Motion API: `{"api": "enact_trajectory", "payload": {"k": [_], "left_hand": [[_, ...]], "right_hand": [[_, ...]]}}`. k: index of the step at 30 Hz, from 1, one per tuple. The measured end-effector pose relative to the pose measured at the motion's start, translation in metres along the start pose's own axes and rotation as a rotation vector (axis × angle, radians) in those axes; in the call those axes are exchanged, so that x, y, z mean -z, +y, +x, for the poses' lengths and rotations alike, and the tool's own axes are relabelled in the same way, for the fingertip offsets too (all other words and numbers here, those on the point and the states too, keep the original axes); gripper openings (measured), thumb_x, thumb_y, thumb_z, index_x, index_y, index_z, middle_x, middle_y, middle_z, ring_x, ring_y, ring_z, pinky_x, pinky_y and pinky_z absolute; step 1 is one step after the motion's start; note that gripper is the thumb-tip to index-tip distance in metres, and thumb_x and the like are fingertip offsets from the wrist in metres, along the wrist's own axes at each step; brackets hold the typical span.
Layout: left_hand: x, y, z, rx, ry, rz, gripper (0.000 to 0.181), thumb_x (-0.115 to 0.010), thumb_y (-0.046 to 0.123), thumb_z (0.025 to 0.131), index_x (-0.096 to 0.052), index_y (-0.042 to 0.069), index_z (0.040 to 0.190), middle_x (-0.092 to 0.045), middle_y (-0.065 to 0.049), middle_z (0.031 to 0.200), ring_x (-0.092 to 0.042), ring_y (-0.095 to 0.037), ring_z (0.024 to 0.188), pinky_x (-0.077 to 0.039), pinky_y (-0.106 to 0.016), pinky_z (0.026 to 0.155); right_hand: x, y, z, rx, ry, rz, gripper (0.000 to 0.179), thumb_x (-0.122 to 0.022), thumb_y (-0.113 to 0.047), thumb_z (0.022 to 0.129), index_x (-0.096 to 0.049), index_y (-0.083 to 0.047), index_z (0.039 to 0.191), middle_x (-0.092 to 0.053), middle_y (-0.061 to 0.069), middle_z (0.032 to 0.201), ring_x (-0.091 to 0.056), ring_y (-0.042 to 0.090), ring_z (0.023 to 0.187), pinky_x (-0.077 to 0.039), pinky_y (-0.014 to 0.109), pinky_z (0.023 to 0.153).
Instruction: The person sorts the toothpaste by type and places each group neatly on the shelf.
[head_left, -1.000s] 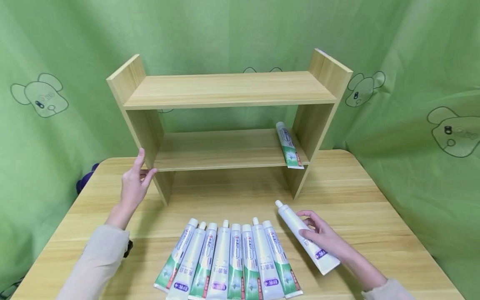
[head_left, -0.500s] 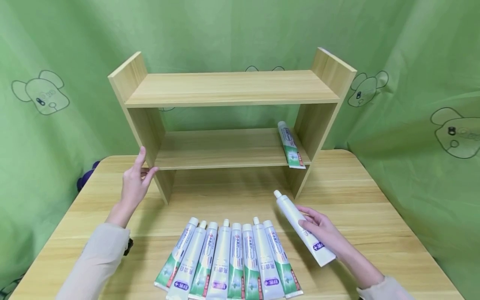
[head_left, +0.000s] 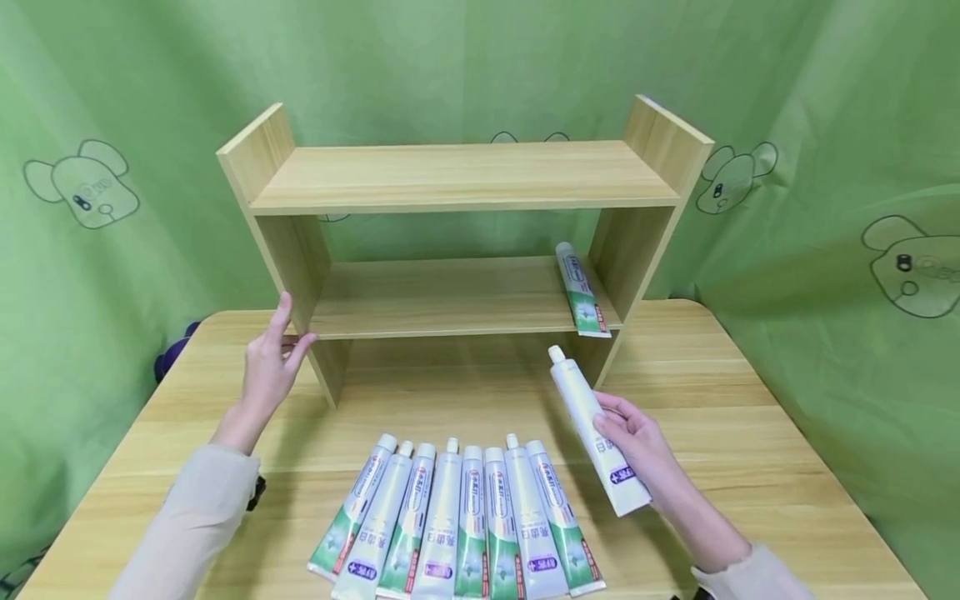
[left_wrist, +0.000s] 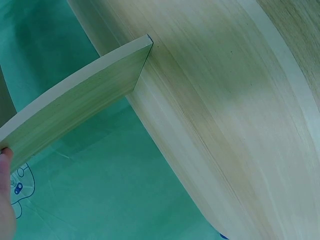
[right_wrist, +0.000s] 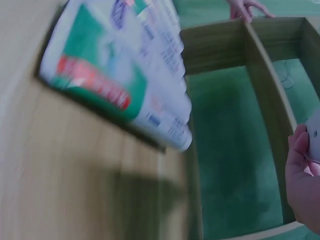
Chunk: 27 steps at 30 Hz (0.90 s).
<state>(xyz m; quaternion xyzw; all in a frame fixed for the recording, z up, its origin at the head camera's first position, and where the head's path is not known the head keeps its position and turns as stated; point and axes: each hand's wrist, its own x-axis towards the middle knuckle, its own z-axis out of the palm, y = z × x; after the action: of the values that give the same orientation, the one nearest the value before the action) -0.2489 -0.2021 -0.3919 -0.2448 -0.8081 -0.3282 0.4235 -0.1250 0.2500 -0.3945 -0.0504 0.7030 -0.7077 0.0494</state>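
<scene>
My right hand grips a white toothpaste tube round its middle. The tube is tilted, its white cap up toward the shelf unit's lower right and its flat end toward me. Only a corner of that tube shows in the right wrist view. My left hand holds the front edge of the wooden shelf unit's left side panel, thumb by the end of the middle board. A green-and-white toothpaste tube lies at that board's right end, cap to the back, flat end slightly over the front edge.
Several toothpaste tubes, white ones and green-and-white ones, lie side by side on the wooden table in front of the unit, caps away from me. The top board spans above the middle one. A green curtain hangs behind.
My right hand has raised the white tube and carried it forward and slightly left, toward the unit; its cap now points more directly at the unit. The left hand stays where it was.
</scene>
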Motion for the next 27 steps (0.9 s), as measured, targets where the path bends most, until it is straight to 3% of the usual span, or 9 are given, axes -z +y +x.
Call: {"api": "enact_trajectory", "payload": {"k": [7,10,14,18,21,27], "left_hand": [[0.000,-0.001,0.000,0.010,0.000,0.007,0.088,-0.067,-0.007,0.075,-0.023,0.025,0.144,-0.053,-0.036,0.112,-0.063,-0.041,0.061,-0.057,-0.044,0.052],[0.001,-0.001,0.000,0.009,-0.011,0.009,0.080,-0.065,0.002,0.081,-0.023,0.024,0.145,-0.053,-0.036,0.112,-0.063,-0.041,0.062,-0.057,-0.043,0.053],[0.001,0.000,0.000,0.007,-0.020,0.009,0.075,-0.063,0.008,0.084,-0.022,0.024,0.145,-0.053,-0.035,0.114,-0.063,-0.041,0.063,-0.058,-0.041,0.054],[0.000,0.001,0.000,0.007,-0.008,0.002,0.084,-0.066,-0.003,0.078,-0.022,0.025,0.145,-0.053,-0.035,0.114,-0.063,-0.041,0.063,-0.057,-0.042,0.054],[0.000,0.001,0.000,0.002,-0.002,0.001,0.088,-0.068,-0.007,0.075,-0.023,0.024,0.144,-0.053,-0.035,0.114,-0.063,-0.041,0.062,-0.057,-0.042,0.053],[0.000,0.000,0.000,0.003,0.000,0.006,0.093,-0.068,-0.010,0.072,-0.023,0.025,0.144,-0.054,-0.035,0.112,-0.063,-0.040,0.061,-0.057,-0.042,0.052]], "right_hand": [[-0.012,-0.011,0.001,0.077,-0.191,0.225,0.031,-0.034,-0.019,0.101,-0.047,-0.034,0.124,-0.058,-0.004,0.106,-0.065,0.013,0.081,-0.057,0.019,0.061],[-0.019,-0.019,0.001,0.086,-0.224,0.284,0.032,-0.033,-0.019,0.101,-0.047,-0.034,0.126,-0.057,-0.003,0.109,-0.064,0.014,0.083,-0.057,0.019,0.064],[-0.024,-0.032,0.000,0.117,-0.287,0.338,0.043,-0.036,-0.006,0.098,-0.040,-0.027,0.135,-0.053,-0.002,0.118,-0.062,0.013,0.090,-0.057,0.020,0.071],[-0.026,-0.046,0.001,0.185,-0.351,0.367,0.062,-0.040,0.008,0.089,-0.028,-0.018,0.144,-0.046,0.001,0.128,-0.059,0.013,0.096,-0.056,0.021,0.077],[-0.028,-0.059,0.003,0.254,-0.331,0.391,0.063,-0.043,0.012,0.085,-0.035,-0.016,0.141,-0.048,0.003,0.129,-0.058,0.014,0.096,-0.057,0.023,0.077],[-0.031,-0.088,0.006,0.350,-0.091,0.356,0.052,-0.052,0.014,0.082,-0.057,-0.016,0.123,-0.061,0.005,0.113,-0.063,0.015,0.087,-0.059,0.023,0.067]]}}
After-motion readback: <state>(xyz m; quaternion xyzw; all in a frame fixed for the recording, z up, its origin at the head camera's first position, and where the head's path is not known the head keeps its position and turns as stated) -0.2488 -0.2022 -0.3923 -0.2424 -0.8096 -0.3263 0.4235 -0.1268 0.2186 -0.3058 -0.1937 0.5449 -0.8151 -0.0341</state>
